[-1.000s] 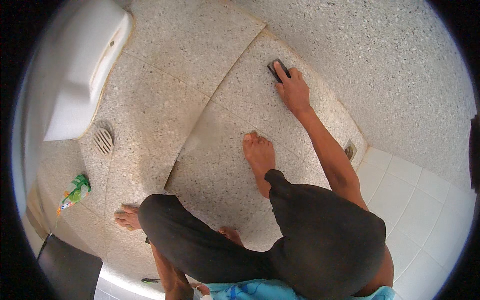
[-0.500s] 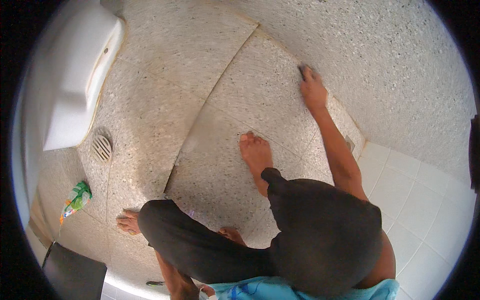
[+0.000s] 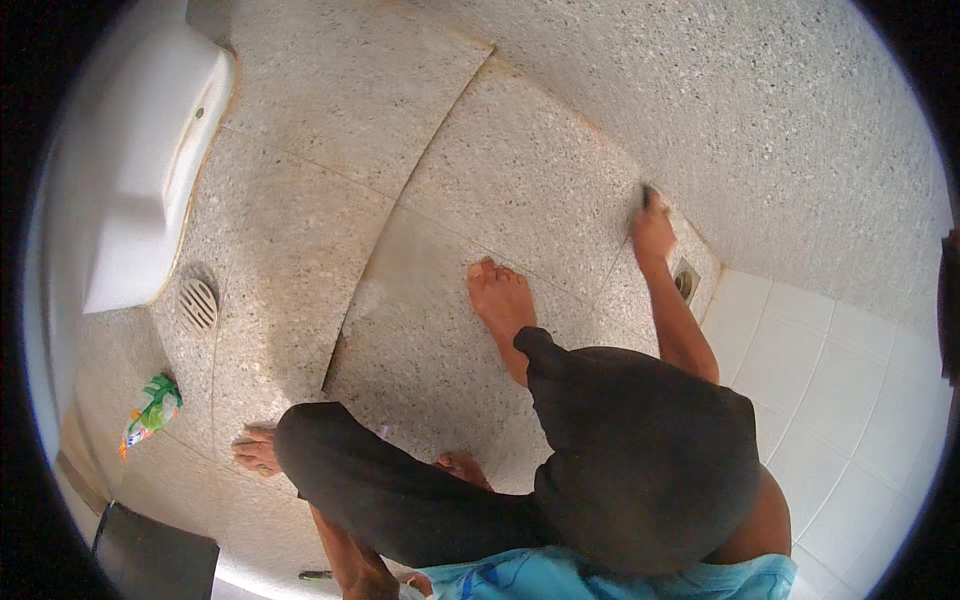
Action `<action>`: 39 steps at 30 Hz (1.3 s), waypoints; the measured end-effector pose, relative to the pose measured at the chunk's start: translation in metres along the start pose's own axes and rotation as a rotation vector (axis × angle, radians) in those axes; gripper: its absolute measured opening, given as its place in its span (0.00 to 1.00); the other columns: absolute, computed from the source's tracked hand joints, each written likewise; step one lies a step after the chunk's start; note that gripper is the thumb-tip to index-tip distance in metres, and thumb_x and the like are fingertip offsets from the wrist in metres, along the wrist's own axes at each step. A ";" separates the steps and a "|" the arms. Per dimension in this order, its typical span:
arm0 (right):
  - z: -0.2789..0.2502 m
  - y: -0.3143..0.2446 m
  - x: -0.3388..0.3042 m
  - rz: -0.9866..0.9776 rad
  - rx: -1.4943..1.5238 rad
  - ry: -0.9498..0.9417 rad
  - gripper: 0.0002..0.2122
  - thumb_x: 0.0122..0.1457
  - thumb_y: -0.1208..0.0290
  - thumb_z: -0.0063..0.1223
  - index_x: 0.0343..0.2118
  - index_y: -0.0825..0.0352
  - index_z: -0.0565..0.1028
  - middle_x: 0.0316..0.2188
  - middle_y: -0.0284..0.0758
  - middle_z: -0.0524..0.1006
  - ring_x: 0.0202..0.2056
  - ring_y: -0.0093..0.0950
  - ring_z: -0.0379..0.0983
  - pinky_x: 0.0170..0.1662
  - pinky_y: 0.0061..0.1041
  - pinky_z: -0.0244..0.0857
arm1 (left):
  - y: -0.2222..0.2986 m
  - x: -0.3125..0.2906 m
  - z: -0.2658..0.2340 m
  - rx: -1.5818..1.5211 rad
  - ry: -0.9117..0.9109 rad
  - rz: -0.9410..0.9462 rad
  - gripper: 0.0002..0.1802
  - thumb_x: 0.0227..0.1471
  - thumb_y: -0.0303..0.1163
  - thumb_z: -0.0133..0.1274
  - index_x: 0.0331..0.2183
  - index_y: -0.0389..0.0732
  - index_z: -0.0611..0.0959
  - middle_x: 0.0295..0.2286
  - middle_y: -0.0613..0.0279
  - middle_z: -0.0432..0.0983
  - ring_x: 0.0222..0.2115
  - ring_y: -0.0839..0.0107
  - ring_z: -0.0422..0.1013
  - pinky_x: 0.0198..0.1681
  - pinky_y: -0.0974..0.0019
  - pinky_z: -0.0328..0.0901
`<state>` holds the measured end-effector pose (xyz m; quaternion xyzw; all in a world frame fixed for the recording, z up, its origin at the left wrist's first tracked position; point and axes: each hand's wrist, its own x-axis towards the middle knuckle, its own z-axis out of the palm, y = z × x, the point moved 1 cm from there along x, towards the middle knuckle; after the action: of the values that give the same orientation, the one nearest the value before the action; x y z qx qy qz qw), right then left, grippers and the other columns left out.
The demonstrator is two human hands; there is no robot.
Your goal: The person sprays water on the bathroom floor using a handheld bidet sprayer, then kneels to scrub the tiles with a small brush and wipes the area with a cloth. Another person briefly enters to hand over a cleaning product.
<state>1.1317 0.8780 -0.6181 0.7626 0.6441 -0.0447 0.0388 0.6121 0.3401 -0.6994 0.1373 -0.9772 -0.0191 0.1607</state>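
Note:
My right hand point(image 3: 655, 235) is at the foot of the speckled wall point(image 3: 800, 170), closed round a small dark object point(image 3: 648, 196). The object is blurred and mostly covered by my fingers, so its kind does not show. It is near the seam where floor and wall meet. Beyond my left knee, my left hand point(image 3: 257, 450) appears to rest on the speckled floor point(image 3: 290, 220), fingers spread and nothing in them. The knee hides part of it. A square drain opening point(image 3: 685, 280) lies just beside my right wrist.
A white ceramic fixture point(image 3: 150, 190) stands at the left, near a round slotted drain cover point(image 3: 198, 304). A green and white packet point(image 3: 152, 412) lies at the lower left, above a black flat object point(image 3: 155, 555). My bare right foot point(image 3: 502, 300) is mid-floor. White tiles point(image 3: 820, 370) line the right.
My right hand has slid nearer and a little to the right along the base of the wall, still gripping the dark object. The square drain shows more. My left hand stays put.

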 end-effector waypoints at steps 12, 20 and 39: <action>0.034 -0.001 -0.027 -0.108 -0.033 0.011 0.24 0.61 0.62 0.46 0.62 0.56 0.63 0.52 0.50 0.73 0.49 0.49 0.75 0.43 0.49 0.72 | 0.009 -0.002 -0.003 0.042 -0.015 -0.016 0.45 0.62 0.68 0.25 0.66 0.46 0.59 0.66 0.55 0.52 0.66 0.58 0.50 0.65 0.44 0.47; 0.050 -0.107 -0.019 -0.458 0.156 0.121 0.21 0.59 0.66 0.47 0.57 0.58 0.66 0.46 0.48 0.75 0.45 0.49 0.75 0.44 0.48 0.71 | -0.001 0.001 0.003 0.096 -0.002 0.024 0.44 0.62 0.67 0.27 0.65 0.44 0.61 0.64 0.51 0.54 0.65 0.57 0.52 0.62 0.45 0.52; 0.044 -0.213 -0.059 -1.155 0.090 0.026 0.22 0.56 0.71 0.51 0.55 0.60 0.68 0.40 0.42 0.73 0.41 0.44 0.73 0.38 0.42 0.72 | 0.006 -0.005 -0.013 -0.013 -0.120 0.044 0.44 0.64 0.65 0.27 0.67 0.41 0.55 0.67 0.48 0.46 0.69 0.56 0.41 0.66 0.43 0.44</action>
<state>0.9109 0.8502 -0.6553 0.2887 0.9538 -0.0768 -0.0322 0.6196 0.3477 -0.6880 0.1135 -0.9877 -0.0300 0.1031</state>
